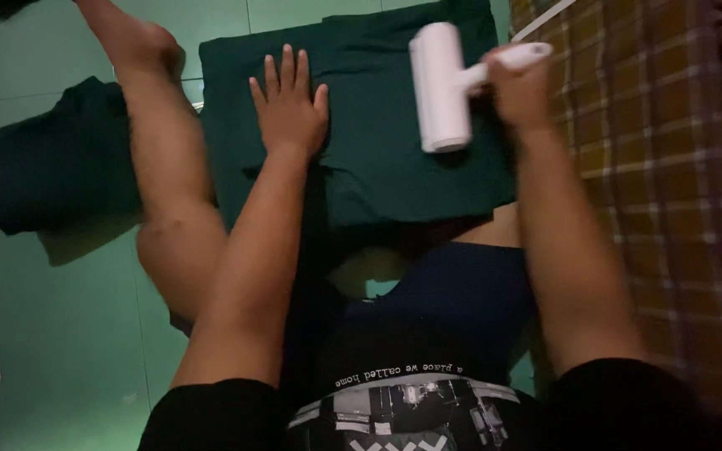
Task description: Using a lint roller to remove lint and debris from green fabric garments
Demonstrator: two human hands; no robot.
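- So the dark green cloth (394, 159) was folded flat on the green tiled floor (68, 317), and it's my landmark for everything here.
- The left hand (288, 104) lay palm down on the cloth, fingers spread wide and flat, pressing its left half. Nothing gripped in it.
- The right hand (518, 88) was over the cloth's right edge, closed around the white handle of a lint roller (440, 88).
- The roller's white drum stood on the cloth's upper right part, pretty much upright in the frame, its lower end touching the fabric as far as I could tell.
- Roller and flat hand were near each other on the same cloth, not touching.
- Left of the cloth, a bare leg (165, 167) stretched across the floor, foot up by the cloth's top left corner.
- Further left past that leg sat another dark green pile of fabric (43, 167).
- Right of the cloth, a brown plaid blanket (653, 184) covered the whole side.
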